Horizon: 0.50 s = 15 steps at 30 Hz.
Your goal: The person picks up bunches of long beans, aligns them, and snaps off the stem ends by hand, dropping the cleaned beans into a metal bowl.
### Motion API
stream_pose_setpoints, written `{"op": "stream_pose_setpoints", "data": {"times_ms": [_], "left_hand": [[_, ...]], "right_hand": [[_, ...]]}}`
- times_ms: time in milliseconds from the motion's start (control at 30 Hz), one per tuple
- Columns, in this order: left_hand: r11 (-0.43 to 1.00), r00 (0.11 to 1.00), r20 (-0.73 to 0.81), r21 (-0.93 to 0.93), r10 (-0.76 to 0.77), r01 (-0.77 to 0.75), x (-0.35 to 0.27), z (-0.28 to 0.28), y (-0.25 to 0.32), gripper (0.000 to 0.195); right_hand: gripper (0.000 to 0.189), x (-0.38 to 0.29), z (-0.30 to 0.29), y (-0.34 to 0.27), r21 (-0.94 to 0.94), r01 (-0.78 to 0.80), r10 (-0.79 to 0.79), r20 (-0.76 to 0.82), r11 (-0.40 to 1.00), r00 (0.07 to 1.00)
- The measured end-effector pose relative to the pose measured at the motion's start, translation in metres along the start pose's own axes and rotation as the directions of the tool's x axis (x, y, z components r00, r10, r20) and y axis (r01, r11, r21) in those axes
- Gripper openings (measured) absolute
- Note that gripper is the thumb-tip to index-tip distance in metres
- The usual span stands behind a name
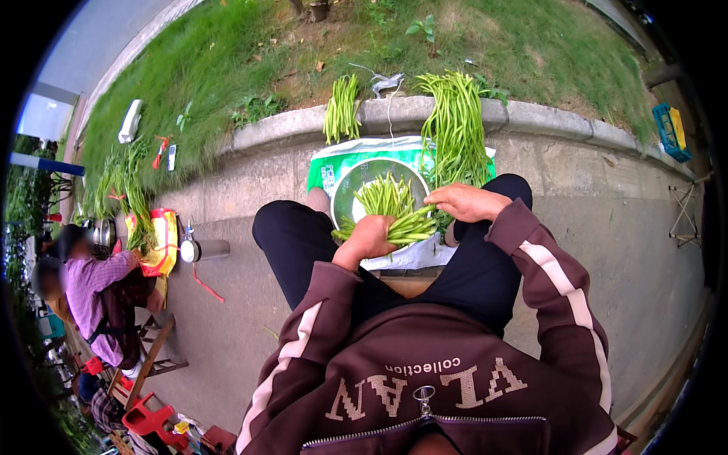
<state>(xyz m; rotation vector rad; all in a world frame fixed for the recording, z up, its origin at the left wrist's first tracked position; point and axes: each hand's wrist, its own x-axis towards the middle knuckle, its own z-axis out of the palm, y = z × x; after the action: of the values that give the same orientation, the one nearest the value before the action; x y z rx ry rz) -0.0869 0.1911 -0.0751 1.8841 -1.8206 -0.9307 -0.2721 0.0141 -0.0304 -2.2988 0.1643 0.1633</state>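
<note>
My left hand point(369, 238) is closed around a bunch of green vegetable stems point(410, 226) held over a round metal basin point(336, 196). My right hand point(469, 203) touches the stem ends at the bunch's right side; whether its fingers grip one cannot be told. More cut stems point(384, 196) lie in the basin. The basin stands between my knees on a green and white sack point(321, 162). Beyond it, a large heap of long leafy stems point(458, 125) hangs over the curb, and a smaller stem bundle point(342, 108) leans there to the left.
A concrete curb point(392, 114) borders the grass. At left, a metal flask point(205, 250) stands near a red and yellow bag point(165, 227) with more greens point(133, 187). A person in a checked shirt point(96, 290) sits beyond, near red stools point(149, 420). A blue crate point(671, 133) is at far right.
</note>
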Motion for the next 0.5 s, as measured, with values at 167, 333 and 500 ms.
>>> {"op": "stream_pose_setpoints", "data": {"times_ms": [167, 333, 500], "left_hand": [[0.998, 1.000, 0.003, 0.049, 0.027, -0.027, -0.003, -0.001, 0.002, 0.026], [0.998, 0.999, -0.004, 0.036, 0.043, -0.042, -0.003, -0.002, -0.001, 0.025], [0.999, 0.996, -0.077, 0.018, -0.041, 0.042, 0.000, 0.004, -0.007, 0.024]], "right_hand": [[0.027, -0.005, -0.002, -0.015, 0.001, -0.089, 0.089, 0.102, 0.996, 0.991], [0.029, -0.010, 0.005, -0.014, -0.025, -0.018, 0.017, -0.025, 1.000, 1.000], [0.028, 0.000, 0.018, -0.018, -0.193, -0.050, -0.005, -0.276, 0.980, 0.961]]}}
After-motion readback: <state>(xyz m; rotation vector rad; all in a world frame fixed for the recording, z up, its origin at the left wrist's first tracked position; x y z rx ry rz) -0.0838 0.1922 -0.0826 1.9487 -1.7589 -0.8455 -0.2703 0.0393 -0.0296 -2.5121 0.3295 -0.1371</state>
